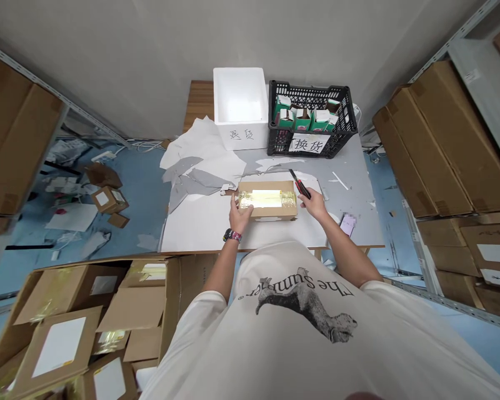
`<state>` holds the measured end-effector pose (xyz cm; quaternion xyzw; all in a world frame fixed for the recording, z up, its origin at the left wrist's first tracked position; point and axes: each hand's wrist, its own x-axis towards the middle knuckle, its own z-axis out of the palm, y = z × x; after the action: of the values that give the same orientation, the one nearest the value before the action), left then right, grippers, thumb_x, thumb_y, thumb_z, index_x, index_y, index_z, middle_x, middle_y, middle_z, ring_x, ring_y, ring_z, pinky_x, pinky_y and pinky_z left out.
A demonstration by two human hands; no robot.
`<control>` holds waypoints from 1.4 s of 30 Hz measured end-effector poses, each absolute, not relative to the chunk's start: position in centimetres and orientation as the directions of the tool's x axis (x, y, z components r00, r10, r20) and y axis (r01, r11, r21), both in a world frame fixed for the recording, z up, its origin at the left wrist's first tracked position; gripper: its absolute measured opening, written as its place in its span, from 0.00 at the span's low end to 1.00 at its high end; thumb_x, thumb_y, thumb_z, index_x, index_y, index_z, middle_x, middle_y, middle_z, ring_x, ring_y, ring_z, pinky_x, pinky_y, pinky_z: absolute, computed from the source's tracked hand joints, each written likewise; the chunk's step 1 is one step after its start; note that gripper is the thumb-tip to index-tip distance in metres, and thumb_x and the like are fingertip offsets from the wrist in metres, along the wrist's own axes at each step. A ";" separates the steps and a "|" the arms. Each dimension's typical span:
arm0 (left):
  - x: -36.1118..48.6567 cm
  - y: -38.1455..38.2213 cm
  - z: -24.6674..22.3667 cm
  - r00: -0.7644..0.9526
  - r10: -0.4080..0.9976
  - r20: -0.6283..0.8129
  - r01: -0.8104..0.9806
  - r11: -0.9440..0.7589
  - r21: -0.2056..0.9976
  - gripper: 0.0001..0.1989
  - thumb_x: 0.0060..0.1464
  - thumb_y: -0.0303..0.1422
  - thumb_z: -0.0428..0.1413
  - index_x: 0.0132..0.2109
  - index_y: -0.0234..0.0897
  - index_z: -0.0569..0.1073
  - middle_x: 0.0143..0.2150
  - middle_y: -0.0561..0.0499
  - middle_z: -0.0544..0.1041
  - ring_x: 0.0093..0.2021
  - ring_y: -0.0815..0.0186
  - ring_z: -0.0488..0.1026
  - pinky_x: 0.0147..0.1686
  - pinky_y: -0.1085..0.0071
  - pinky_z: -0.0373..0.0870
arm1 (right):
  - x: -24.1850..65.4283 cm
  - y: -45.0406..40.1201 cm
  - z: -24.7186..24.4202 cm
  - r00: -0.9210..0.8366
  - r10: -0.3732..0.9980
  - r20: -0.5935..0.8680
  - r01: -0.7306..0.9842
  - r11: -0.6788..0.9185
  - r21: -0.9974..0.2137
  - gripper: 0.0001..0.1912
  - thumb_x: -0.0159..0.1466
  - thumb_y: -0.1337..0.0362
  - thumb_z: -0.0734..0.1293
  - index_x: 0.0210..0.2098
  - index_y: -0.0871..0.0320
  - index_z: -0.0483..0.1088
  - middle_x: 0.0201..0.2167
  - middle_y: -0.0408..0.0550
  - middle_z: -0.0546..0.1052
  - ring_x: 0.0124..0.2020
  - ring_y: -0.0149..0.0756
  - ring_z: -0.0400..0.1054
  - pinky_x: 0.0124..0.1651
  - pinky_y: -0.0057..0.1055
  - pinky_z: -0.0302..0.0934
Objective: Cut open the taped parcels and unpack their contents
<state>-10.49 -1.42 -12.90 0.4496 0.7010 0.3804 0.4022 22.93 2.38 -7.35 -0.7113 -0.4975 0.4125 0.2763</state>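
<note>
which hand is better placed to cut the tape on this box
Probably the right: the right hand already holds the red-and-black box cutter beside the cardboard box, while the left hand rests on the box by the tape, with no blade.

Stockroom, parcel-handling type. Steel shelving (454, 41) lines the right side and the upper left, loaded with sealed cardboard cartons (441, 144). More opened cartons (87, 311) are heaped at lower left. The blue floor (141, 194) at left is littered with small boxes and paper scraps. Against the grey wall at the far end, a desk (350, 205) carries a white foam box (239, 130) marked 退货 (returns), a black plastic crate (312, 89) marked 换货 (exchange), and a taped carton (275, 214).
</note>
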 end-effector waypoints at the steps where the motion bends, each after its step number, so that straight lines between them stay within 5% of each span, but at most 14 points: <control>1: -11.0 -1.6 -13.0 -0.267 0.937 -0.226 0.319 0.307 0.897 0.52 0.64 0.41 0.74 0.88 0.46 0.62 0.80 0.39 0.78 0.76 0.47 0.79 0.77 0.54 0.73 | 22.6 2.8 -6.4 0.118 0.960 -0.254 0.573 -0.274 -0.772 0.23 0.72 0.50 0.71 0.60 0.55 0.81 0.40 0.48 0.87 0.35 0.46 0.83 0.49 0.43 0.80; 6: -11.2 -2.2 -13.6 -0.274 0.930 -0.244 0.293 0.322 0.900 0.36 0.65 0.44 0.73 0.76 0.46 0.79 0.69 0.44 0.87 0.68 0.49 0.84 0.71 0.58 0.77 | 17.8 4.6 -1.7 -0.419 0.890 -0.178 0.787 0.259 -0.561 0.32 0.78 0.59 0.70 0.80 0.43 0.75 0.67 0.50 0.88 0.63 0.57 0.83 0.67 0.47 0.74; 12: -10.8 -1.9 -13.5 -0.269 0.914 -0.303 0.307 0.379 0.873 0.35 0.62 0.45 0.75 0.73 0.45 0.82 0.64 0.45 0.89 0.62 0.49 0.87 0.66 0.58 0.80 | 11.8 6.5 1.0 -0.609 0.724 -0.325 0.792 0.531 -0.301 0.29 0.83 0.62 0.66 0.80 0.44 0.76 0.63 0.57 0.89 0.62 0.59 0.84 0.65 0.46 0.71; 28: -10.8 -1.7 -13.0 -0.291 0.877 -0.383 0.394 0.475 0.787 0.36 0.61 0.51 0.76 0.72 0.49 0.83 0.60 0.43 0.91 0.60 0.44 0.86 0.61 0.55 0.79 | 8.3 11.1 3.0 -0.699 0.561 -0.443 0.669 0.732 -0.129 0.26 0.78 0.66 0.68 0.72 0.51 0.82 0.54 0.61 0.90 0.57 0.57 0.84 0.57 0.42 0.67; 34: -10.8 -1.8 -12.2 -0.293 0.850 -0.438 0.448 0.527 0.722 0.34 0.61 0.55 0.74 0.69 0.49 0.85 0.62 0.41 0.90 0.62 0.39 0.85 0.59 0.53 0.78 | 11.1 11.9 0.2 -0.593 0.642 -0.487 0.792 0.575 -0.206 0.13 0.70 0.61 0.78 0.52 0.50 0.91 0.45 0.60 0.90 0.54 0.62 0.84 0.59 0.49 0.69; 42: -10.6 -1.9 -12.7 -0.318 0.837 -0.445 0.448 0.546 0.708 0.35 0.61 0.57 0.74 0.69 0.49 0.85 0.60 0.40 0.91 0.60 0.40 0.86 0.58 0.54 0.77 | 22.7 9.8 -0.3 -0.464 0.759 -0.457 0.882 0.445 -0.157 0.11 0.69 0.56 0.79 0.49 0.46 0.91 0.37 0.58 0.88 0.48 0.60 0.85 0.55 0.51 0.71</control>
<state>-10.60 -1.91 -12.66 0.4138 0.7767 0.2359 0.4120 22.72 9.77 -0.27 -0.4916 -0.8344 0.1894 -0.1622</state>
